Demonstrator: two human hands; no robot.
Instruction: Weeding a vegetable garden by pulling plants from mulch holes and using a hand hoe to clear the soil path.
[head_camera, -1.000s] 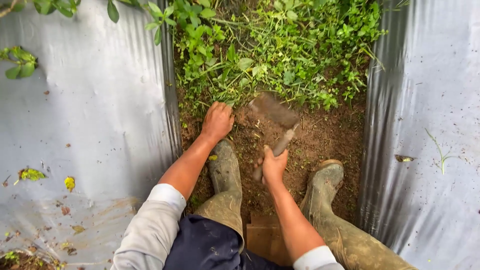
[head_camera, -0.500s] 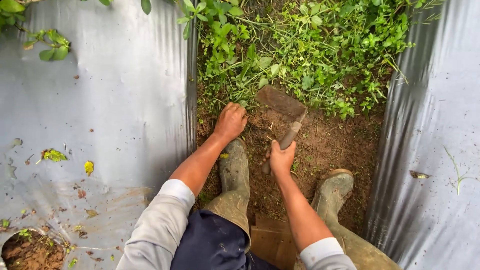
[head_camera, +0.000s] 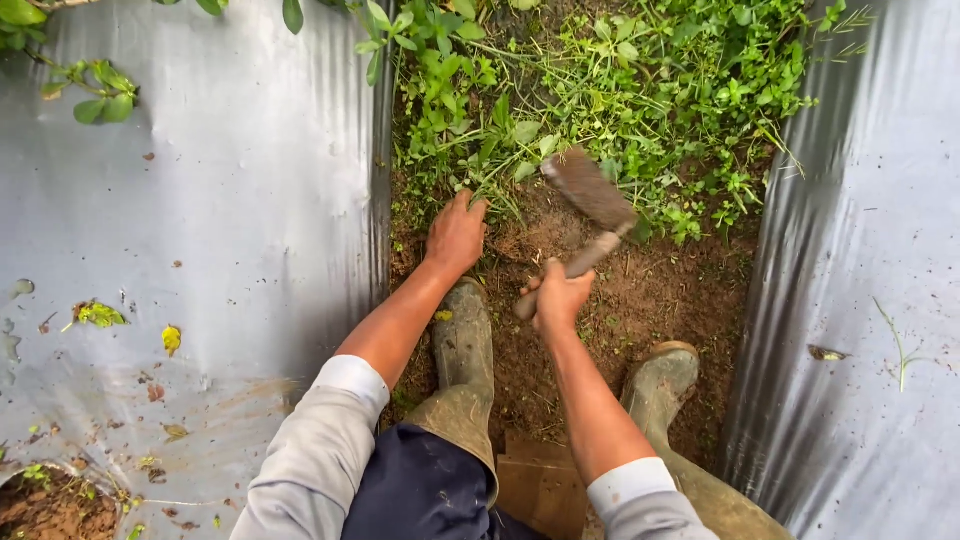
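My right hand (head_camera: 560, 297) grips the wooden handle of a small hand hoe (head_camera: 592, 196). Its muddy flat blade is raised and blurred, at the edge of the green weeds (head_camera: 620, 90). My left hand (head_camera: 457, 233) rests on the bare soil (head_camera: 650, 290) at the weeds' near edge, fingers closed on weed stems at the ground. Both hands sit just ahead of my left muddy rubber boot (head_camera: 465, 340). My right boot (head_camera: 662, 385) stands further back on the soil strip.
Grey plastic mulch sheets (head_camera: 220, 220) flank the narrow soil strip, the other sheet (head_camera: 870, 250) on the right. A planting hole with soil (head_camera: 50, 505) shows at the lower left. Leafy stems (head_camera: 90, 95) hang over the left sheet. A wooden block (head_camera: 535, 485) lies between my legs.
The hoe blade has swung up and forward toward the weeds. My left hand has shifted slightly forward into the weed edge. My right hand has moved slightly up.
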